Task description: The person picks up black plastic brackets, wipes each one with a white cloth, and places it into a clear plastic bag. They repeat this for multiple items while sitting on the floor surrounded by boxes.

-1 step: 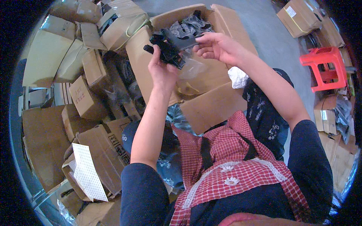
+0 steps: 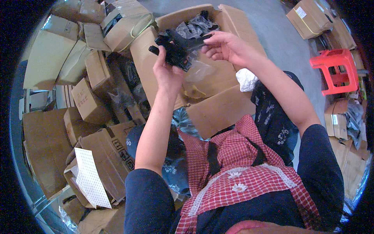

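Note:
Over the open box, my left hand (image 2: pixel 168 74) is closed around a cluster of black plastic parts (image 2: pixel 177 54), with its thumb against one stubby end. Their exact kind does not show. My right hand (image 2: pixel 228 46) pinches the tip of a slim black piece (image 2: pixel 194 41) that reaches across to the cluster; whether the two are joined, I cannot tell. Beneath and behind the hands stands a large open cardboard box (image 2: pixel 142 50). Inside it, toward the far end, lie dark parts in clear plastic bags (image 2: pixel 196 27).
Piled cardboard boxes (image 2: pixel 50 136) crowd the left side, with a white dotted sheet (image 2: pixel 91 177) leaning there. A crumpled white wad (image 2: pixel 246 80) rests by the box's right edge. On the right, a red plastic stool (image 2: pixel 337 72) stands near more cartons (image 2: pixel 309 17).
The piece between my hands has tilted, showing a narrower, darker side now. My right hand has shifted very slightly; the left hand stays where it was.

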`<state>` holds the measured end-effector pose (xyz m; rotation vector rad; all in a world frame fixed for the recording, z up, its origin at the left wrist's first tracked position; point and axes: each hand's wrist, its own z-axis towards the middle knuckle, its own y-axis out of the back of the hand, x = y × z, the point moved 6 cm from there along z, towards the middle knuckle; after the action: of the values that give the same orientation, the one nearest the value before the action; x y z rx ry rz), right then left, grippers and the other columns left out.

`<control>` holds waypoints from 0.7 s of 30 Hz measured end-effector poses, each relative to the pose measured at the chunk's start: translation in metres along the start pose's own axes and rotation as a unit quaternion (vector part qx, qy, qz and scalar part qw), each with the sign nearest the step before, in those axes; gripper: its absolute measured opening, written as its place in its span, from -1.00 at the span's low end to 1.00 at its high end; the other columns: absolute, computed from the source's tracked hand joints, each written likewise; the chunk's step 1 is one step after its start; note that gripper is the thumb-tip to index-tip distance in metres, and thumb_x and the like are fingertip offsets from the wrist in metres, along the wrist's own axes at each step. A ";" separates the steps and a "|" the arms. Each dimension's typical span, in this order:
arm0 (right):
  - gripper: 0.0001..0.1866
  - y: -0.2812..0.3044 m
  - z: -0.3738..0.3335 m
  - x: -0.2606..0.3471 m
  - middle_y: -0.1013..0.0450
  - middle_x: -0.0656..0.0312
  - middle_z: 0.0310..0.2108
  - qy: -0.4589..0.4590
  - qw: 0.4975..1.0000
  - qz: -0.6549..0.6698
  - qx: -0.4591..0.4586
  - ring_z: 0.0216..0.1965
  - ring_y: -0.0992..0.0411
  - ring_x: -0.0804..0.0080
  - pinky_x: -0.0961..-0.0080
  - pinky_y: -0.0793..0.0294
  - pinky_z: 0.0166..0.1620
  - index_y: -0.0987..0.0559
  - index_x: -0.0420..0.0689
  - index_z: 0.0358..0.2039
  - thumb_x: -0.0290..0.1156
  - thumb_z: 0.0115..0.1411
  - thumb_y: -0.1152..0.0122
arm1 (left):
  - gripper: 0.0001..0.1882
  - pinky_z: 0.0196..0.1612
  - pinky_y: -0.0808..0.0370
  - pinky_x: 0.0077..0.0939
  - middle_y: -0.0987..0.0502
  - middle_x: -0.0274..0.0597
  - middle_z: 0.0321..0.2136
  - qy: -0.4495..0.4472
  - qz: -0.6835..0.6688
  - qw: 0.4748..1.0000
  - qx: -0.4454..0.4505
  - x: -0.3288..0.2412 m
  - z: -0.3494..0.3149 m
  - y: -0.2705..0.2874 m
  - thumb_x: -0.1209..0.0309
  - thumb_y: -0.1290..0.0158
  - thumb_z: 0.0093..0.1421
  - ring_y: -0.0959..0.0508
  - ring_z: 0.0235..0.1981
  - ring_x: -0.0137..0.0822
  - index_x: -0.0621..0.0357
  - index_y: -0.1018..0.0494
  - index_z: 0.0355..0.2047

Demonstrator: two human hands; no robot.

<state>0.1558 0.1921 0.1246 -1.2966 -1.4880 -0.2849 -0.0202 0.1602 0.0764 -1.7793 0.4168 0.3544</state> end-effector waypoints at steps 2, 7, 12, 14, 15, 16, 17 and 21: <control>-0.79 0.009 -0.005 0.018 -0.56 0.21 -0.37 0.061 0.993 -0.105 0.002 -0.47 -0.50 0.57 0.66 -0.51 -0.37 -0.56 -0.09 -0.15 -0.45 0.18 -0.13 | -0.55 0.00 -0.50 -0.09 -0.53 -0.15 -0.07 0.028 0.037 0.999 -0.001 0.001 -0.001 -0.001 0.09 0.02 0.28 -0.52 -0.05 -0.11 0.14 -0.38 0.03; -0.77 0.002 -0.022 0.053 -0.48 0.32 -0.37 0.244 0.928 -0.280 -0.010 -0.40 -0.46 0.63 0.67 -0.50 -0.32 -0.61 -0.14 -0.23 -0.61 0.14 -0.05 | -0.58 -0.15 -0.59 -0.11 -0.51 -0.15 -0.15 0.164 0.103 0.981 -0.015 0.022 0.000 0.016 0.08 -0.02 0.28 -0.52 -0.10 -0.15 0.15 -0.39 -0.06; -0.79 -0.017 -0.020 0.042 -0.47 0.22 -0.29 0.325 0.863 -0.378 0.088 -0.26 -0.50 0.43 0.50 -0.52 -0.20 -0.59 -0.18 -0.28 -0.61 0.04 -0.11 | -0.49 -0.18 -0.62 -0.30 -0.49 -0.09 0.00 0.174 0.096 0.978 0.054 0.042 -0.002 0.009 0.02 0.17 0.35 -0.52 -0.04 -0.07 0.15 -0.31 0.10; -0.81 -0.025 -0.028 0.040 -0.47 0.18 -0.32 0.380 0.771 -0.506 0.070 -0.24 -0.50 0.36 0.45 -0.51 -0.15 -0.58 -0.18 -0.31 -0.62 0.02 -0.11 | -0.50 -0.21 -0.62 -0.30 -0.48 -0.07 -0.01 0.169 0.095 0.980 0.032 0.040 -0.004 0.009 0.03 0.19 0.36 -0.53 -0.06 -0.06 0.15 -0.31 0.09; -0.82 -0.031 -0.034 0.041 -0.45 0.12 -0.32 0.362 0.768 -0.525 0.064 -0.22 -0.49 0.24 0.38 -0.48 -0.11 -0.56 -0.16 -0.31 -0.59 0.02 -0.14 | -0.51 -0.21 -0.62 -0.29 -0.48 -0.07 -0.02 0.168 0.094 0.981 0.022 0.038 -0.005 0.008 0.03 0.19 0.37 -0.53 -0.06 -0.05 0.16 -0.31 0.09; -0.81 -0.032 -0.036 0.042 -0.45 0.11 -0.32 0.385 0.745 -0.541 0.059 -0.22 -0.49 0.20 0.36 -0.48 -0.11 -0.56 -0.15 -0.30 -0.58 0.02 -0.15 | -0.51 -0.22 -0.62 -0.29 -0.48 -0.06 -0.02 0.166 0.093 0.982 0.012 0.037 -0.004 0.009 0.04 0.19 0.37 -0.53 -0.07 -0.05 0.16 -0.31 0.08; -0.80 -0.035 -0.038 0.042 -0.45 0.10 -0.32 0.409 0.721 -0.556 0.056 -0.22 -0.48 0.17 0.33 -0.47 -0.11 -0.55 -0.15 -0.28 -0.57 0.02 -0.16 | -0.51 -0.23 -0.62 -0.28 -0.49 -0.06 -0.04 0.156 0.095 0.983 0.005 0.036 -0.003 0.012 0.04 0.19 0.37 -0.53 -0.08 -0.05 0.16 -0.31 0.08; -0.77 -0.039 -0.046 0.047 -0.45 0.07 -0.31 0.482 0.654 -0.580 0.051 -0.19 -0.45 0.05 0.23 -0.44 -0.09 -0.53 -0.15 -0.24 -0.54 0.03 -0.17 | -0.52 -0.27 -0.62 -0.25 -0.50 -0.06 -0.07 0.133 0.095 0.987 0.008 0.035 0.004 0.018 0.04 0.17 0.36 -0.53 -0.10 -0.05 0.16 -0.31 0.07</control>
<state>0.1584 0.1695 0.1977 0.2111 -1.0854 -1.4401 0.0025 0.1570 0.0439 -1.7824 0.7792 0.2459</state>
